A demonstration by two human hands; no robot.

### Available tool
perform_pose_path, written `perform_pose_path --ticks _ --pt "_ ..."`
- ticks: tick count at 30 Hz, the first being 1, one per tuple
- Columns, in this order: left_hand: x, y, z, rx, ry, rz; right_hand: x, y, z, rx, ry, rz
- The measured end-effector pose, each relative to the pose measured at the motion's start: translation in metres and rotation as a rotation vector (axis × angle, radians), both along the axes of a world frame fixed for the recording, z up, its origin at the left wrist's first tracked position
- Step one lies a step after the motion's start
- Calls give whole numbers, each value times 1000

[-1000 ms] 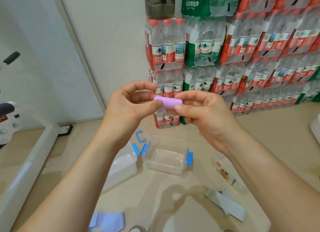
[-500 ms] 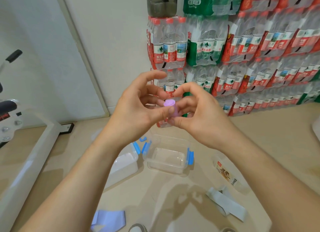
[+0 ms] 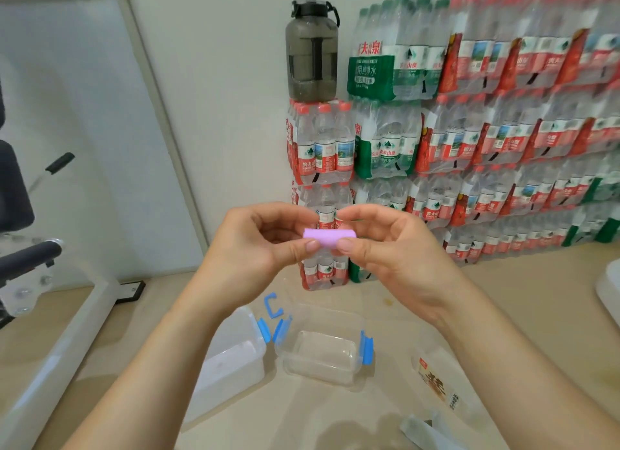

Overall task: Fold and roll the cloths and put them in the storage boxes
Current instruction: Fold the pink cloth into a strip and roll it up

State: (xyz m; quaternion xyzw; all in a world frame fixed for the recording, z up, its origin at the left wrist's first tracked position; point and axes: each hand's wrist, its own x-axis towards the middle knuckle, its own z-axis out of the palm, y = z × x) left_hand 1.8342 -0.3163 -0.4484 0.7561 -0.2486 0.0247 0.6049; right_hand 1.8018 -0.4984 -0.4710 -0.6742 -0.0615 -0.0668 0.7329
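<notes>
Small lilac cloth roll [image 3: 327, 237], moved: turned back crosswise between the hands; half a second ago its round end faced the camera.
Left hand [image 3: 255, 245]: thumb and forefinger pinch the roll's left end, the other fingers curled loosely behind.
Right hand [image 3: 385, 248]: pinches the right end the same way, thumb below and forefinger above.
Why held so: a pinch at each end probably keeps the coil tight and stops it unwinding, and lifting it clear lets the person check it.
Task stage: rolling looks finished, and the roll is not yet in a box.
Clear plastic storage box with blue clips [image 3: 318, 372]: open, nothing in it, directly below the hands on the pale surface [image 3: 503, 298]. It seems to be there so the roll can go straight down.
Second clear storage box [image 3: 231, 365]: just beside the first, under the left wrist. Whether it holds anything is hard to tell.
Loose blue clip [image 3: 272, 305]: lies beyond the two boxes.
Grey cloth strip [image 3: 422, 429]: below the right forearm, cut off by the frame edge and blurred, apparently waiting its turn.
Clear labelled packet [image 3: 439, 382]: beside the right forearm, print unreadable.
Hidden: the roll's ends are covered by fingertips, so its loose edge cannot be seen.
</notes>
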Motion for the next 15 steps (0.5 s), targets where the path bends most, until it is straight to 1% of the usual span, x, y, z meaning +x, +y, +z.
perform_pose_path --ticks 1,2,4,6,8,10,11,13,15 --pt "-5 2 3 25 -29 22 -3 1 3 5 -3 -11" --pt "-10 5 5 65 -63 45 -7 4 5 -49 -19 -25" --pt "-20 12 11 177 -139 86 -18 12 7 -308 -82 -86" --pt "-30 18 17 285 -196 117 -31 25 8 -598 -201 -177" --pt "-38 19 21 391 -231 122 -41 39 10 -764 -345 -178" --pt "-42 16 22 491 -251 121 -43 49 10 -897 -442 -160" --pt "-41 16 21 528 -250 125 -42 52 9 -944 -448 -161" --pt "-34 16 16 557 -208 106 -35 53 5 -956 -377 -144" --pt "-21 17 7 482 -87 6 -22 50 -7 -919 -281 -125"
